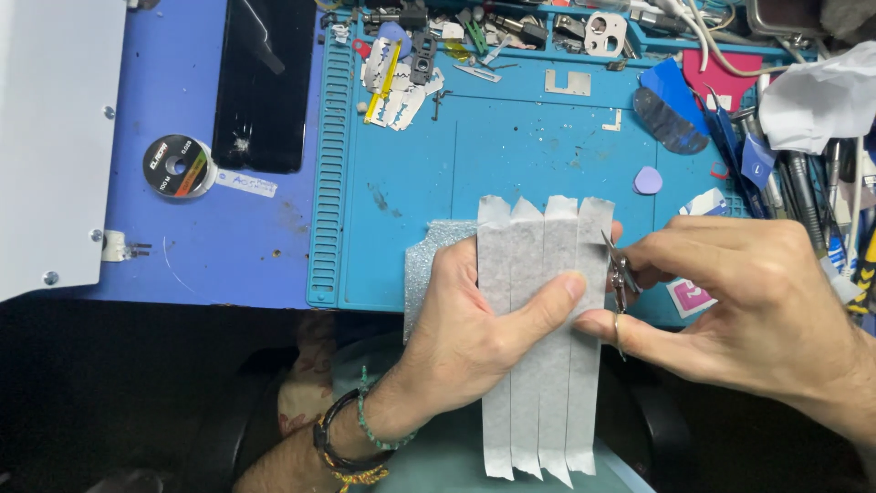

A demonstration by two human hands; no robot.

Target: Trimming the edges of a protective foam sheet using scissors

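Nearest you hang four grey-white tape strips (538,365), side by side and slightly overlapped, their lower ends falling past your wrist toward the bottom of the view and their tops over the blue mat. Your left hand (474,329) grips them, thumb pressed across their front and fingers behind, along with one piece of glittery silver sheet (429,260) that shows just left of the strips. Your right hand (757,301) is closed on one pair of small metal tweezers (620,274), the tip touching the right edge of the outermost strip.

Beyond the hands, the purple-blue tabletop (228,246) carries one teal work mat (511,155) with a ribbed left edge. On the far left sits one white panel (55,137). One black phone (265,82) with a cracked screen lies left of the mat, one round spool (178,166) with a dark label beside it, and a narrow white label (246,184) just under the phone. On the mat's right side lies one small lilac pick (648,180); a pink-and-white square sticker (689,297) peeks out under your right hand
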